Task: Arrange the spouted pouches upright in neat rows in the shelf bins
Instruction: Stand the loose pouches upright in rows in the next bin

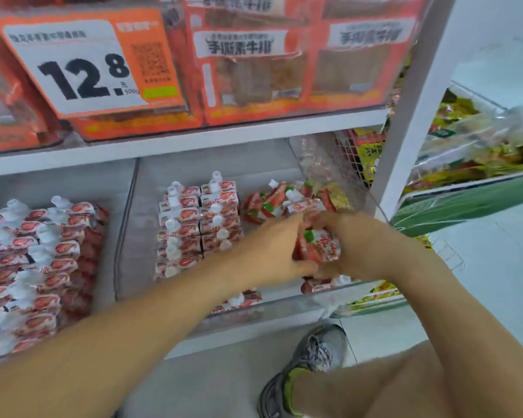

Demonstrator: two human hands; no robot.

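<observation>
Both hands [308, 248] cupped around pouches [320, 245]

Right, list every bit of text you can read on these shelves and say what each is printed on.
"12.8": large black digits on the white and orange price card, upper shelf.
"手撕素牛排": white labels on the orange snack packs, upper shelf.
Too blurred to read: the small line above the price, the unit text beside it, the QR code caption.
Too blurred to read: the red print on the spouted pouches and on the pouches in the hands.

Left hand [272, 254] and right hand [354, 245] together, fingers curled.
</observation>
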